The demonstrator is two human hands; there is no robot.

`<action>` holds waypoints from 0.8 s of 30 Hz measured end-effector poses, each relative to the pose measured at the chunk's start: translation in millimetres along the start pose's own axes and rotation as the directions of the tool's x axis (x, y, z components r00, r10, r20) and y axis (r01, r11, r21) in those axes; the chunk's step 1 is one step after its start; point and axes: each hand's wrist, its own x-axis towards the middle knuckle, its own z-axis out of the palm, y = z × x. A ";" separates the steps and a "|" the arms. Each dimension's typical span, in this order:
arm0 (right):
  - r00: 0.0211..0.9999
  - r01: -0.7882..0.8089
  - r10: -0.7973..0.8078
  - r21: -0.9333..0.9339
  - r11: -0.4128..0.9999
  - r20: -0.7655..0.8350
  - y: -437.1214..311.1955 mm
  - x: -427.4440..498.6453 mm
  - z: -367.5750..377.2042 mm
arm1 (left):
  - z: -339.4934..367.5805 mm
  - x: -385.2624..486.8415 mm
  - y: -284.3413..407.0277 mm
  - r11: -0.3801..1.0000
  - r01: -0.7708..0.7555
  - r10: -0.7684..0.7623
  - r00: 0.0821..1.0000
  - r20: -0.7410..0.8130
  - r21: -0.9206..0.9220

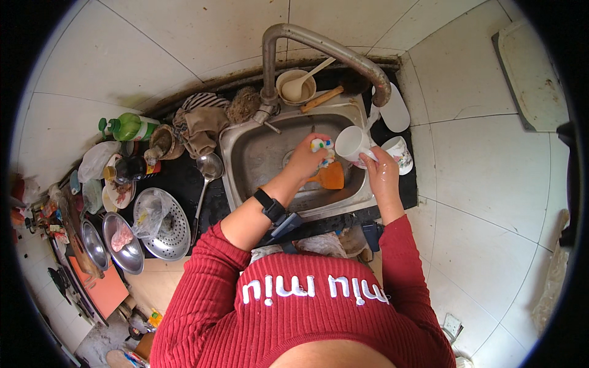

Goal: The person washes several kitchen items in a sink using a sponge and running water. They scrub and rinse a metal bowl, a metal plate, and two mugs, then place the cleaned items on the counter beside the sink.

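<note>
Over the steel sink [239, 184], my left hand [306, 158] grips a white cloth or sponge with coloured dots [323, 149]. My right hand [383, 172] holds a white mug [352, 141] by its handle, tilted so that its mouth faces up and left. Wet drops glisten on that hand. From the curved faucet [331, 39] a stream of water falls just behind the mug. Below my left hand an orange spatula [332, 176] lies in the basin, its handle partly hidden by my wrist. A second, flower-printed mug [399, 154] stands right of the sink.
Behind the sink are a bowl [297, 94] with a ladle and a wooden-handled brush [322, 99]. A white oblong dish [395, 108] sits by the right wall. Leftward lie a metal ladle [209, 166], cloths [200, 126], a colander [177, 239], a steel bowl [131, 257] and bottles [133, 127].
</note>
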 end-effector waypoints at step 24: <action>0.919 -0.384 0.355 0.589 0.711 0.170 2.4 -2.5 -14.6 | -61.2 1.8 60.3 0.487 -0.043 0.248 0.964 -0.091 0.872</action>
